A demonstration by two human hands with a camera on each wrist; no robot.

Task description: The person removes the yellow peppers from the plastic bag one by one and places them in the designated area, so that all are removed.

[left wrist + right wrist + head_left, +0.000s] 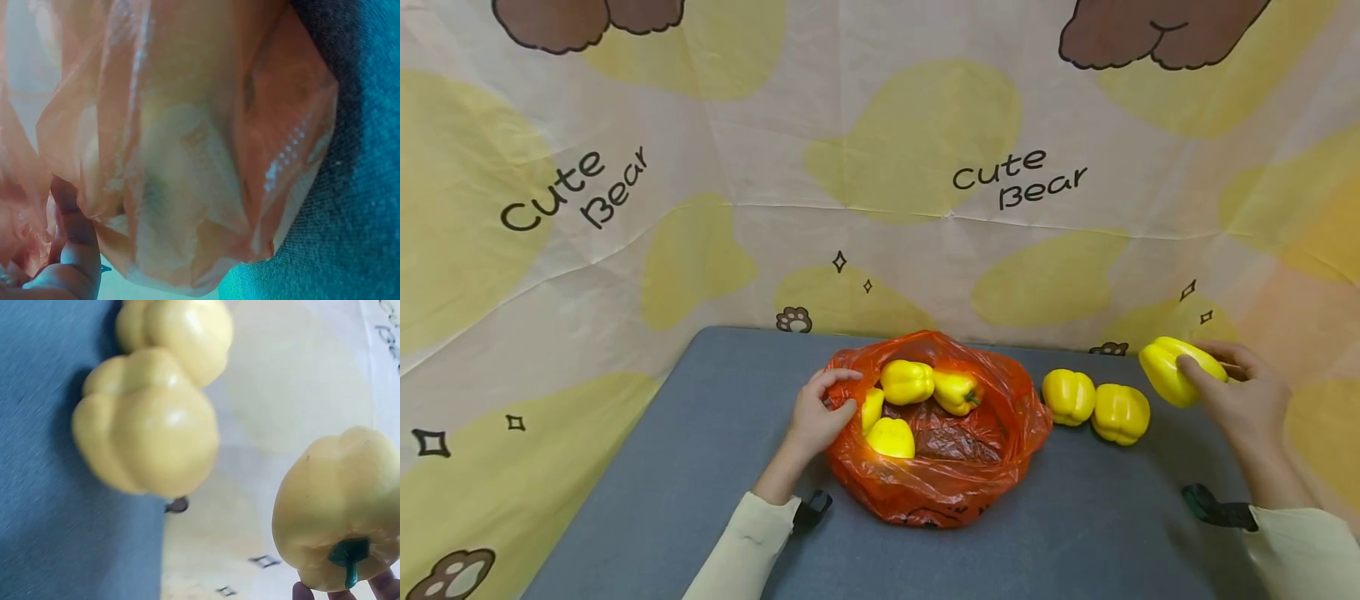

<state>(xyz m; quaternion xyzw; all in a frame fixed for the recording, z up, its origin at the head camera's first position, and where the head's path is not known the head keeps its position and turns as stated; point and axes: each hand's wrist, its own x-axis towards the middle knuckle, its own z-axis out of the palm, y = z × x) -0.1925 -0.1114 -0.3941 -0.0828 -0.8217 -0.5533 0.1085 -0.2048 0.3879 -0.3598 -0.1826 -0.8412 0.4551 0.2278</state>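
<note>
A red plastic bag [936, 492] lies on the table with its mouth spread wide, and several yellow bell peppers [907, 382] show inside it. At the bag's left rim my left hand [820, 414] pinches the plastic between thumb and fingers; the left wrist view shows the thin film [187, 162] close up. On the right, my right hand [1251, 392] holds a yellow bell pepper [1172, 367] above the table. Its green stem [351, 553] faces the right wrist camera. Two more bell peppers [1069, 397] sit side by side between the bag and that hand.
The grey table [700, 450] ends against a hanging cloth [925, 242] printed with "Cute Bear" and yellow patches. Black straps [1217, 508] circle both wrists.
</note>
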